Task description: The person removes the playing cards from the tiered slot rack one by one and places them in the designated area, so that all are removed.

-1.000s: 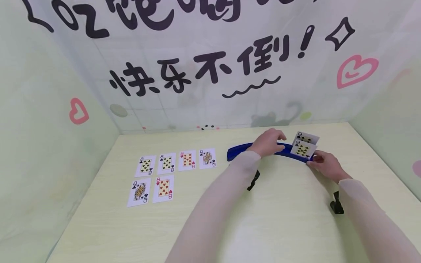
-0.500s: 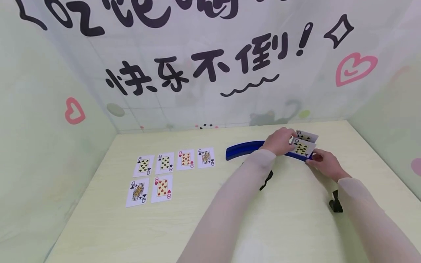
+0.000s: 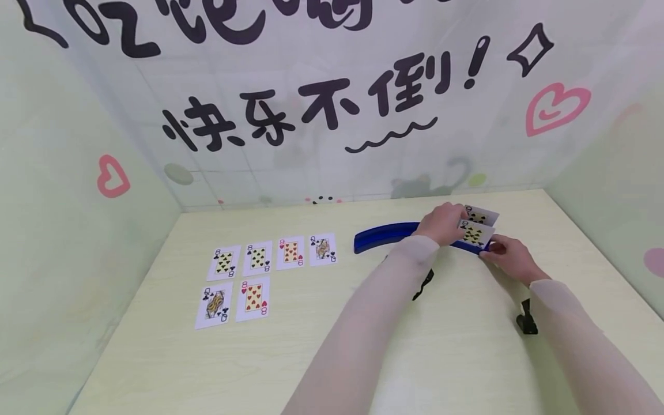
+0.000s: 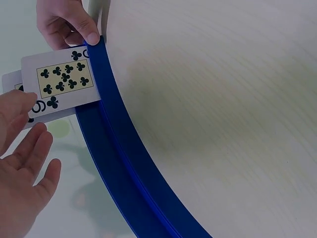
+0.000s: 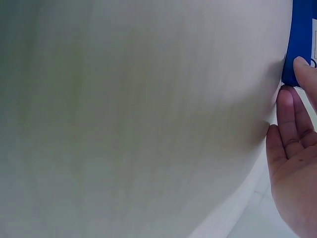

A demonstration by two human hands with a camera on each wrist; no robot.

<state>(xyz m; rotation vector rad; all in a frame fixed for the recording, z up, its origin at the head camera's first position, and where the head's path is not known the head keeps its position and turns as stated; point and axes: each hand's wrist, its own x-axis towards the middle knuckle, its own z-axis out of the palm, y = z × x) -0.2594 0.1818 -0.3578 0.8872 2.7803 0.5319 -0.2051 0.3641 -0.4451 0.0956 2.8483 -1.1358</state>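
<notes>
A curved blue card holder (image 3: 384,235) lies at the back right of the table. Two playing cards stand in its right end: the nine of clubs (image 3: 476,236) in front, the nine of spades (image 3: 483,216) behind and higher. My left hand (image 3: 441,225) pinches the left edge of the nine of clubs; the left wrist view shows the thumb on the card's face (image 4: 64,77), with some fingertips hidden. My right hand (image 3: 513,260) grips the holder's right end, its thumb on the blue front wall (image 5: 299,39) in the right wrist view.
Several cards lie face up in two rows at the left: eight of clubs (image 3: 223,263), eight of spades (image 3: 257,259), nine of hearts (image 3: 290,252), queen of spades (image 3: 323,249), queen of clubs (image 3: 214,305) and eight of hearts (image 3: 253,298). A printed cloth wall (image 3: 290,173) stands behind.
My left hand has moved right along the holder to the nine of clubs and taken hold of its edge. My right hand has stayed on the holder's end. The head view has shifted slightly.
</notes>
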